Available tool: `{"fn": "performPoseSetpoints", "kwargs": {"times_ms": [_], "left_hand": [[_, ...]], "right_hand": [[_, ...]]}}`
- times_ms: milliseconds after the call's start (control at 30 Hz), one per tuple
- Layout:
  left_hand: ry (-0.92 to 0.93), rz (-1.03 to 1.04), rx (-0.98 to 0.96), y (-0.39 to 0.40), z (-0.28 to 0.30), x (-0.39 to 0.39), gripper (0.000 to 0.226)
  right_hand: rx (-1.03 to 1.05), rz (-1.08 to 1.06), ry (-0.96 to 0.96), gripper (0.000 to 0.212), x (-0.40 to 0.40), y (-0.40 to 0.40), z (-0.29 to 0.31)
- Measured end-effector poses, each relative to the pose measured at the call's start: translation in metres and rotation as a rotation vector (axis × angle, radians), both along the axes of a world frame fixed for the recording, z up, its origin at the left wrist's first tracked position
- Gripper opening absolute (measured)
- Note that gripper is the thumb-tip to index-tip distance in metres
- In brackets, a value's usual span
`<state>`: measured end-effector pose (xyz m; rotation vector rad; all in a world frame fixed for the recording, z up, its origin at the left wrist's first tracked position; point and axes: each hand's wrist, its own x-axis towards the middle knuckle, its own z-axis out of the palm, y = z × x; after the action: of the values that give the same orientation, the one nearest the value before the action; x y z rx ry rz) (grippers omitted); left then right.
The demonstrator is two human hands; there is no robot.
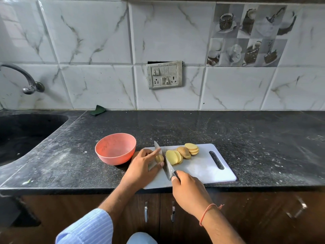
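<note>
With left hand [142, 166] fingers pinching the short potato stub [159, 158] and right hand [189, 189] fingers clenched round the knife [168, 167], the blade may nick fingertips if the stub rolls

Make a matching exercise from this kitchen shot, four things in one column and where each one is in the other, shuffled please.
Things:
1. pink bowl
2. knife
3. potato slices
4. potato end

Places:
A. lying on the cutting board, right of the blade
B. held down by the left hand
C. on the counter, left of the board
D. handle gripped by the right hand

Pairs: 1-C, 2-D, 3-A, 4-B.
</note>
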<state>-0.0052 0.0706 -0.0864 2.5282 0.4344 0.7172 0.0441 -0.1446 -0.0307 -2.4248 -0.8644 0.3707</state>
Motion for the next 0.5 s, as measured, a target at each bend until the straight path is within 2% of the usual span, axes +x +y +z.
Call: {"fn": "performPoseSetpoints", "kwargs": {"times_ms": [200, 500], "left_hand": [[-0.041, 0.004, 0.0, -0.002, 0.004, -0.006, 0.062], [-0.082, 0.03, -0.184, 0.002, 0.011, -0.014, 0.061]], "right_hand": [[-0.005, 0.002, 0.012, 0.034, -0.001, -0.003, 0.004], [-0.044, 0.011, -0.049, 0.032, -0.002, -0.008, 0.02]]}}
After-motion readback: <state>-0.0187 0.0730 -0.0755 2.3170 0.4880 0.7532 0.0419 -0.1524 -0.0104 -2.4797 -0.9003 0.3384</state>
